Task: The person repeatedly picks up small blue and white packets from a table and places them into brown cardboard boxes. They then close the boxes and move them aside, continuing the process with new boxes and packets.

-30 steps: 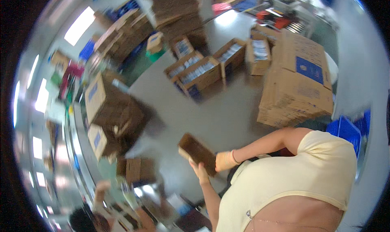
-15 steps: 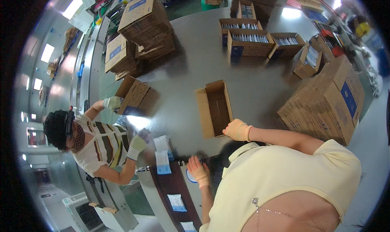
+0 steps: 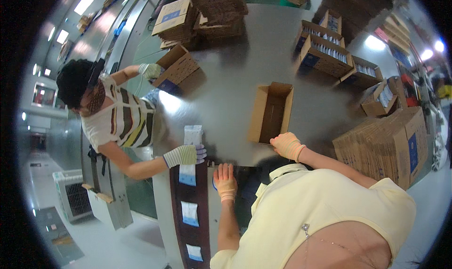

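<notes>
An open, unfilled cardboard box [image 3: 257, 119] lies on the metal table in front of me. At its near edge, my right hand [image 3: 287, 145] in an orange-cuffed glove has its fingers closed on the cardboard. My left hand [image 3: 225, 182], gloved too, is stretched out flat at the conveyor's side rail, holding nothing. Beside it runs a dark conveyor belt [image 3: 201, 226] bearing white-and-blue packets [image 3: 189, 213]. A co-worker's striped glove [image 3: 182, 156] reaches over one packet where belt meets table, with another packet [image 3: 193, 135] just beyond.
The co-worker's other hand [image 3: 150, 71] is at an open box [image 3: 181, 71] on the left. Flattened cartons are stacked at the far left [image 3: 216, 3] and the right [image 3: 376, 142]. Several boxes filled with packets [image 3: 325, 59] stand at the far right.
The view has swung, shifting the table rightward. The co-worker's near hand has come across the belt's end over a packet. My right hand stays on the box edge; my left remains by the rail.
</notes>
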`<action>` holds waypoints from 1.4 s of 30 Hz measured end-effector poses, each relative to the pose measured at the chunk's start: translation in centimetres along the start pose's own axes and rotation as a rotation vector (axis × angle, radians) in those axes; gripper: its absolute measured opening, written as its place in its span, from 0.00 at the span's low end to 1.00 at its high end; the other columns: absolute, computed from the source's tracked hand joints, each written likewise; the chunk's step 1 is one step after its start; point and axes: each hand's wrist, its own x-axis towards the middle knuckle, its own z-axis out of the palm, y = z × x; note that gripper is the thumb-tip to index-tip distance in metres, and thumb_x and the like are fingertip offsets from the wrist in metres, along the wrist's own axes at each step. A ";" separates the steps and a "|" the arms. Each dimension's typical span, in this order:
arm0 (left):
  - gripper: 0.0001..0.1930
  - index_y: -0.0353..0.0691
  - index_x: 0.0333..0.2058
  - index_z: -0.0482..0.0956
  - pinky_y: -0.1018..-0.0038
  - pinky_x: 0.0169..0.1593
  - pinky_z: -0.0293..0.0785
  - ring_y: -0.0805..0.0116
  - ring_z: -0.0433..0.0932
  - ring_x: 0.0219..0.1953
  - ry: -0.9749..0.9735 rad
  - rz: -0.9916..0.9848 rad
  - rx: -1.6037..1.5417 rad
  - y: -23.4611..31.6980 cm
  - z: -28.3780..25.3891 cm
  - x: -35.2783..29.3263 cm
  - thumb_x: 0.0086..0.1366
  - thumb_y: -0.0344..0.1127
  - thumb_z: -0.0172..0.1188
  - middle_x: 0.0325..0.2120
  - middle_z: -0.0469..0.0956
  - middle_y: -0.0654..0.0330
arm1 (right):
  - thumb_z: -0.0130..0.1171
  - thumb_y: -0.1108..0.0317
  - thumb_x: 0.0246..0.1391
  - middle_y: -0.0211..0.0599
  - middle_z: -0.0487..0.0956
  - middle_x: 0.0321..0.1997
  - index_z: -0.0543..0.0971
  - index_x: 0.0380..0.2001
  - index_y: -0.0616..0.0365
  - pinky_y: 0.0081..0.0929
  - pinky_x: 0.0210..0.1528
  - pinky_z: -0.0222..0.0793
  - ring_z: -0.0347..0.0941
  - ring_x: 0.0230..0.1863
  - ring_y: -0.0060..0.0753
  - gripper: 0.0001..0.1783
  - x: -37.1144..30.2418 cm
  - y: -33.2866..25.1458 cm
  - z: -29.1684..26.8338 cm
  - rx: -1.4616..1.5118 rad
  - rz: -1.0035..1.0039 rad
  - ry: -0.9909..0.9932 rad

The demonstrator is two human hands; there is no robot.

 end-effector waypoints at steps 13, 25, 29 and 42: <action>0.31 0.43 0.52 0.69 0.53 0.60 0.57 0.54 0.63 0.58 0.052 0.004 -0.024 0.0 0.8 -0.2 0.43 0.29 0.60 0.52 0.68 0.56 | 0.54 0.62 0.54 0.39 0.82 0.32 0.78 0.36 0.55 0.38 0.36 0.75 0.79 0.37 0.41 0.10 0.4 -0.4 -0.1 -0.034 0.012 0.015; 0.24 0.43 0.48 0.72 0.55 0.59 0.58 0.57 0.66 0.57 0.086 -0.013 -0.032 0.3 0.0 0.1 0.48 0.29 0.56 0.49 0.70 0.58 | 0.54 0.62 0.54 0.38 0.82 0.31 0.78 0.35 0.55 0.38 0.36 0.75 0.79 0.36 0.40 0.10 0.3 -0.5 0.1 -0.034 0.020 0.038; 0.31 0.44 0.52 0.69 0.54 0.60 0.57 0.55 0.63 0.58 0.062 -0.004 -0.029 -0.1 0.8 -0.2 0.44 0.30 0.60 0.52 0.68 0.56 | 0.54 0.60 0.55 0.38 0.82 0.31 0.78 0.35 0.55 0.38 0.36 0.75 0.79 0.36 0.40 0.11 0.3 -0.5 0.0 -0.027 -0.005 0.045; 0.27 0.43 0.49 0.71 0.54 0.59 0.57 0.55 0.65 0.57 0.040 -0.009 -0.007 0.4 -0.3 0.1 0.46 0.31 0.60 0.50 0.69 0.57 | 0.54 0.62 0.55 0.39 0.82 0.31 0.77 0.36 0.55 0.38 0.36 0.75 0.79 0.36 0.42 0.10 0.6 -0.2 0.4 -0.038 0.010 0.027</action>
